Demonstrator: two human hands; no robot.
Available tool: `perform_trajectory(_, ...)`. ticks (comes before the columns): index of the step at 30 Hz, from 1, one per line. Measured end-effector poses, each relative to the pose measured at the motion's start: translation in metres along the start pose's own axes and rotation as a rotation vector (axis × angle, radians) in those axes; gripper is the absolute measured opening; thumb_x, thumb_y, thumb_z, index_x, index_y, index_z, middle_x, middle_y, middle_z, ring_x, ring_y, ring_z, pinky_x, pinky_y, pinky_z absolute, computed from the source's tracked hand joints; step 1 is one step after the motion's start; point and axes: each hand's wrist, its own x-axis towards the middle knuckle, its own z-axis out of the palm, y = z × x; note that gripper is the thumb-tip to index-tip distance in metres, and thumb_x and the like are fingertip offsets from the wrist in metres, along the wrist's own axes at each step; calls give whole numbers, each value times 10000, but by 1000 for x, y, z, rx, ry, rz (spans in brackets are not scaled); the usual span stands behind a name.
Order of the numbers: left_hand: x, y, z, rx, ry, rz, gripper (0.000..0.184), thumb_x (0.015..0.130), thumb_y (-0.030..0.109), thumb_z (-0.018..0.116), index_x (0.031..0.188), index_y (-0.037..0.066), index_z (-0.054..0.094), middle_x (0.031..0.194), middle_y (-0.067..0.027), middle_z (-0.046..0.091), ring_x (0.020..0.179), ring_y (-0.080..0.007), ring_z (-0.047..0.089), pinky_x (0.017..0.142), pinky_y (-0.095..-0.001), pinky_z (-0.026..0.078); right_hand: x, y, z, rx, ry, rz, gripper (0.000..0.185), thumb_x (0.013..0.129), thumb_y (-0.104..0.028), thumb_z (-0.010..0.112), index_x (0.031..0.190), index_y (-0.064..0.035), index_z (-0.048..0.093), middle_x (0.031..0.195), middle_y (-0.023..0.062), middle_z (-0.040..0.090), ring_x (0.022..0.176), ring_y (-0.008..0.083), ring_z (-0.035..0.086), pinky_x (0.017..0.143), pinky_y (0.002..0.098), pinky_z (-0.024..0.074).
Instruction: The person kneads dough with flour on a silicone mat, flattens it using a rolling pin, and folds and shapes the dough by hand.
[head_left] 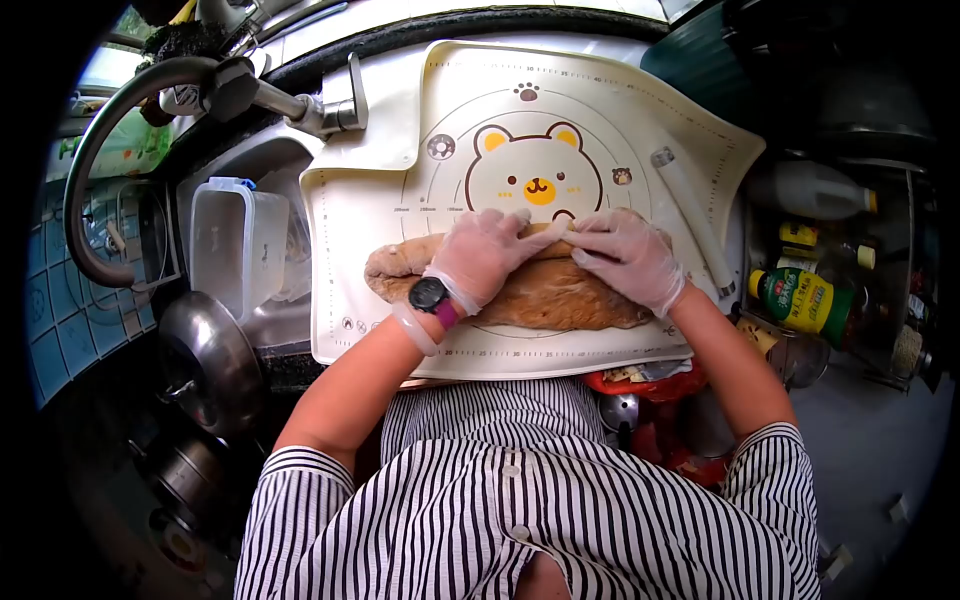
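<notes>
A brown sheet of dough (540, 300) lies on a cream baking mat (370, 190) with a printed bear. Its far edge is folded over into a thick roll, which reaches out to the left. My left hand (475, 258), in a clear glove, grips the rolled edge near the middle. Close beside it, my right hand (630, 260), also gloved, has its fingers bent over the same edge toward the right end. The fingertips of both hands nearly meet. Part of the dough is hidden under the hands. A pale rolling pin (697, 228) rests on the mat's right side.
On the left, a sink (240, 155) holds a clear plastic tub (235, 245), and a faucet (340, 105) arches over it. A metal pot lid (210, 365) is below. Several bottles, one a yellow-and-green-labelled bottle (800, 300), stand in a rack at right.
</notes>
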Motion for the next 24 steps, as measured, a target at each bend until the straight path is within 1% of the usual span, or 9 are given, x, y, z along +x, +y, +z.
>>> perform_trajectory(2, 5, -9, -4, -292, 53, -58, 543, 930, 165, 683, 1471, 205, 658, 1275, -143, 698, 1187, -360, 642, 1004, -453, 530, 7, -1, -3, 115, 116, 327, 464, 869, -207, 815, 1326, -192, 731, 1249, 77, 680, 1205, 317, 615, 1057, 422, 507)
perform_trajectory(5, 8, -14, 3, -435, 21, -210, 491, 968, 262, 718, 1447, 165, 670, 1403, -206, 653, 1294, -456, 597, 1094, -487, 495, 17, 18, -2, 63, -7, 365, 527, 840, -188, 850, 1351, -167, 720, 1203, 97, 683, 1204, 318, 615, 1055, 413, 506)
perform_trajectory(7, 18, -11, 5, -491, 105, -228, 455, 990, 338, 725, 1419, 190, 692, 1332, -214, 672, 1210, -437, 634, 1044, -472, 520, 20, 23, 4, 87, -40, 330, 454, 846, -151, 809, 1293, -197, 744, 1127, 84, 690, 1115, 327, 641, 994, 418, 530)
perform_trajectory(9, 36, 3, -9, -487, -166, -443, 435, 984, 334, 726, 1404, 221, 701, 1216, -179, 698, 1117, -386, 672, 969, -453, 549, 23, 29, 15, 7, 29, 238, 403, 836, -108, 765, 1225, -212, 760, 1041, 77, 679, 998, 345, 654, 915, 425, 547)
perform_trajectory(10, 34, 5, 7, -400, -79, -330, 383, 964, 338, 738, 1329, 223, 725, 1082, -132, 686, 1001, -336, 682, 873, -445, 560, 21, 27, 18, 5, 26, 241, 403, 836, -108, 765, 1225, -212, 760, 1041, 77, 679, 998, 345, 654, 915, 425, 547)
perform_trajectory(12, 38, 4, 13, -336, -105, -277, 356, 953, 306, 728, 1301, 231, 722, 1039, -118, 668, 964, -324, 676, 838, -441, 556, 17, 20, 23, -266, 61, 225, 368, 822, -52, 711, 1153, -203, 768, 988, 72, 660, 915, 366, 654, 862, 436, 551)
perform_trajectory(16, 26, 4, 18, -69, -2, -37, 328, 916, 195, 676, 1241, 227, 696, 961, -86, 620, 901, -290, 657, 765, -431, 543, 8, 11, 14, -285, 58, 227, 410, 826, -57, 713, 1215, -176, 762, 1033, 106, 637, 963, 362, 639, 898, 421, 547)
perform_trajectory(21, 17, 14, 22, 21, 89, 21, 353, 890, 144, 643, 1234, 196, 702, 998, -66, 626, 956, -277, 649, 780, -416, 536, 1, 10, -11, 312, 137, 505, 451, 889, -263, 807, 1325, -170, 742, 1265, 170, 631, 1162, 352, 640, 1014, 389, 541)
perform_trajectory(24, 21, 8, 23, -33, 85, 45, 398, 881, 144, 658, 1273, 200, 693, 1054, -58, 634, 988, -268, 641, 811, -423, 533, 9, 27, -9, 276, 65, 579, 417, 893, -317, 827, 1274, -158, 766, 1241, 144, 679, 1188, 338, 648, 1046, 387, 519)
